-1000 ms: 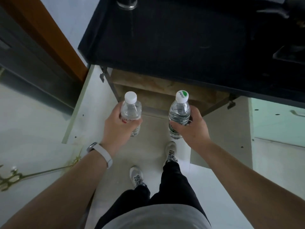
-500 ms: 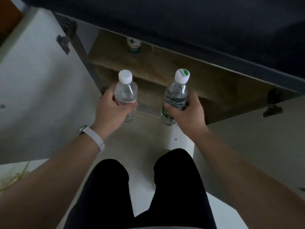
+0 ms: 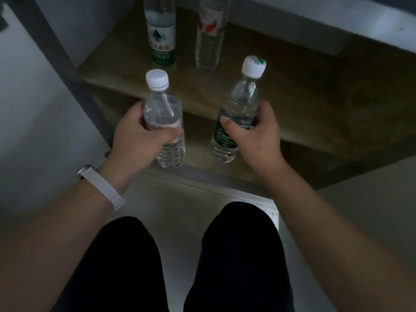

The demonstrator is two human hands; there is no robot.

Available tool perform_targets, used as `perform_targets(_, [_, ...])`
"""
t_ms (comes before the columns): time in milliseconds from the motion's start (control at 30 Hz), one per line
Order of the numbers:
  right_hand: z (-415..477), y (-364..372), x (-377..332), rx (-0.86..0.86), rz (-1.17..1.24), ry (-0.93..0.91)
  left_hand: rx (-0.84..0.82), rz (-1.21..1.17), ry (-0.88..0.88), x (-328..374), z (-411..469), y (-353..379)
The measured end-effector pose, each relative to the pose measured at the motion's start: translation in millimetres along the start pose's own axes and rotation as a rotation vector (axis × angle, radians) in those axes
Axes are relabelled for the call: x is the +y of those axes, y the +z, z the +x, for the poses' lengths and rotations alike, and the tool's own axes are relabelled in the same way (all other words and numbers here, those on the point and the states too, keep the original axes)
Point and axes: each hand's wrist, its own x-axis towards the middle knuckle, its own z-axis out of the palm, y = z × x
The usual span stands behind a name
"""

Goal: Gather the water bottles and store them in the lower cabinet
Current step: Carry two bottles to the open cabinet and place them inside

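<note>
We see the left hand wrapped around the middle of the left bottle, thumb across its reddish label, plain white cap pointing up. The right hand grips the right bottle just above its dark green label; that bottle leans slightly to the right, and its white cap carries a green mark. We find both bottles held side by side but apart at the open front of the lower cabinet, in front of the edge of the wooden shelf. In this dim light their bases seem to hang just above the cabinet's bottom board, though we cannot tell for sure. Further back on the shelf stand the green-and-white bottle and, just beside it, the red-and-white bottle, both upright. A white wristband circles the left wrist, and black trousers fill the foreground.
</note>
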Motion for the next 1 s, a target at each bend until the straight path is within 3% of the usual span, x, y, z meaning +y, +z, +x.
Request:
perform_targets(467, [73.0,-25.6,-15.6,0.098,0.033,-0.121,-0.018,0.013,0.239,82.4,61.4,23.7])
perform_targets(1000, [186.3,-31.8,21.8,0.211,-0.002,-0.207,0.029,0.016,0.406,93.6,154.3,113.3])
